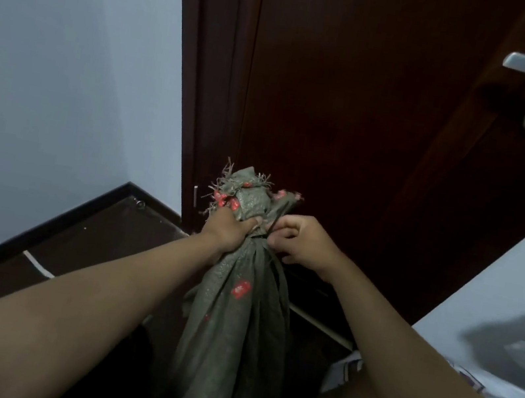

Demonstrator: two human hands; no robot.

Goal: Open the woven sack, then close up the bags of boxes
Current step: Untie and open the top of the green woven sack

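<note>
Two bare forearms reach up from the lower corners. At frame centre stands the grey-green sack [237,299]. The left hand [232,228] clenches its bunched neck; the right hand [302,243] pinches the dark tie [272,225] there. A door [372,113] stands behind.

Both hands at the woven sack [234,315] neck — left hand [232,228] grips, right hand [302,243] pinches.

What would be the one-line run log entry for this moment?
step: untie sack | left hand: grips woven sack neck | right hand: pinches tie | sack: tied shut
</note>
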